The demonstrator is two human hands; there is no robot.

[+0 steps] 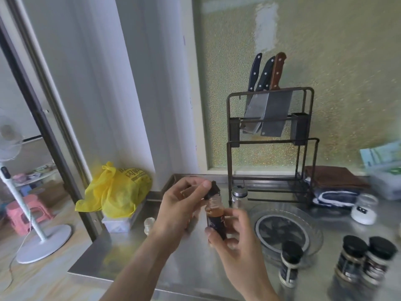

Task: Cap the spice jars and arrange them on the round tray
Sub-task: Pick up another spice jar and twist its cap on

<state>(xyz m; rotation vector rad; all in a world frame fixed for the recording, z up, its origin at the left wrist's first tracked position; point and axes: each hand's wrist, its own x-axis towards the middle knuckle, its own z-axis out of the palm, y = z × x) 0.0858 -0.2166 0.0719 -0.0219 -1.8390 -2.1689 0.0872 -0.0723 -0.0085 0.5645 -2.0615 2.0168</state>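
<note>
The right hand (pixel 234 231) is gripping a small dark-labelled glass spice jar (pixel 214 218) in mid-air above the steel desk (pixel 184 268), while the left hand (pixel 182 205) is pinching a black cap (pixel 213 190) tilted at the jar's open threaded neck. If the cap is going on crooked, it may cross-thread or slip off and spill the brownish contents. The clear round glass tray (pixel 312 233) is lying just right, bare at its centre, though three black-capped jars (pixel 290 263) are crowding its near-right side.
</note>
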